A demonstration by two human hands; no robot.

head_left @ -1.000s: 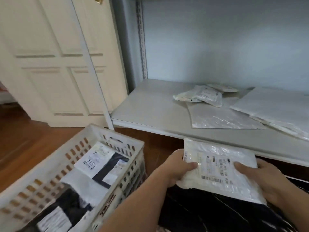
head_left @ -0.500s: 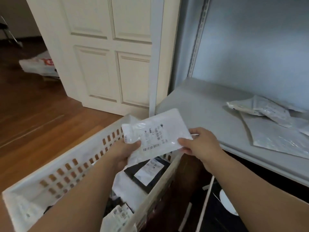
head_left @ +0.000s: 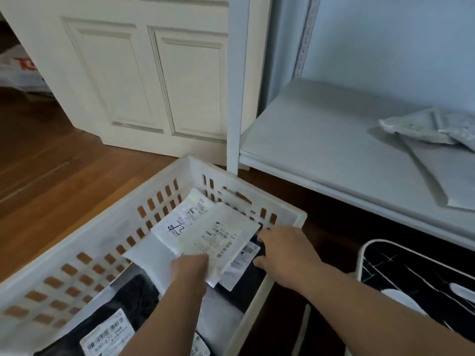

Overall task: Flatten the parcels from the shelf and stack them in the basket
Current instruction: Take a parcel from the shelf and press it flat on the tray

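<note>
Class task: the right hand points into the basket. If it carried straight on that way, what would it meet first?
Probably the white parcel that the left hand holds over the basket; the right hand is beside its edge, depth unclear.

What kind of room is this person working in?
Probably a room in a home used for sorting mail orders: a cream panelled door, a brown wooden floor, and a white slotted plastic basket of labelled parcels beside a grey shelf.

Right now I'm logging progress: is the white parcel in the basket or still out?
In: the white parcel sits inside the basket walls, atop others, left hand gripping it.
</note>
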